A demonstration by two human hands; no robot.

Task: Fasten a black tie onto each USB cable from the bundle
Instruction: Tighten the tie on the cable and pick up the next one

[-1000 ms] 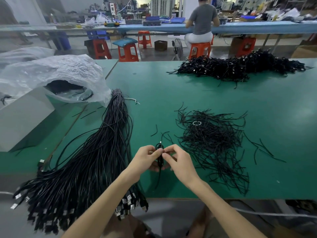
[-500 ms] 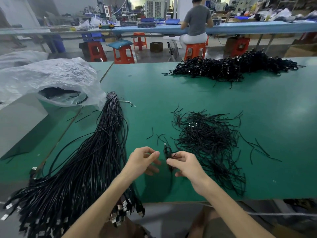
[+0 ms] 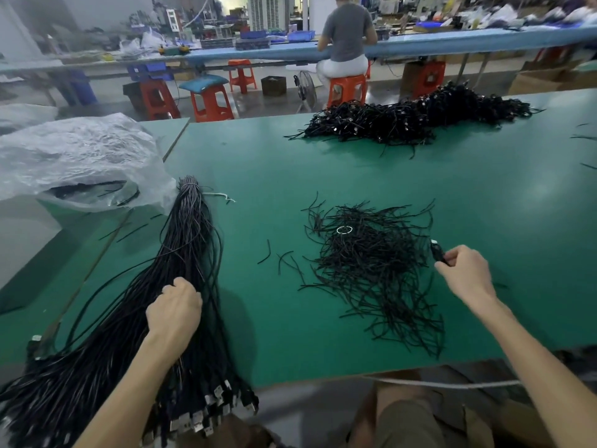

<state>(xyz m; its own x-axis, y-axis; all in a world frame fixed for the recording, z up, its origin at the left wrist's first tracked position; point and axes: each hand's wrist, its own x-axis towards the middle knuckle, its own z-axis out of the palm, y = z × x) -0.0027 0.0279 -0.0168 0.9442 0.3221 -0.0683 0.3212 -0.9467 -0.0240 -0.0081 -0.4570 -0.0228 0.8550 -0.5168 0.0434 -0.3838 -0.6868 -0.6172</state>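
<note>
- Left hand point(image 3: 174, 309) reaches forward and to the left, back of the hand up, and rests on the bundle point(image 3: 181, 253) of USB cables. Its fingers curl down into the strands; the fingertips are hidden, so I cannot tell which cable they grip.
- Right hand point(image 3: 465, 274) is out to the right above the green table point(image 3: 258, 163), just beside the loose pile of black ties point(image 3: 371, 266). Thumb and fingers pinch a short folded USB cable point(image 3: 437, 250), whose plug end points up and away.
- The bundle fans from a bound neck near a plastic bag point(image 3: 80, 153) to silver plugs hanging over the near table edge.
- A heap of folded cables point(image 3: 420, 119) lies at the far side of the table.
- Any marks on the plugs are too small to read.
</note>
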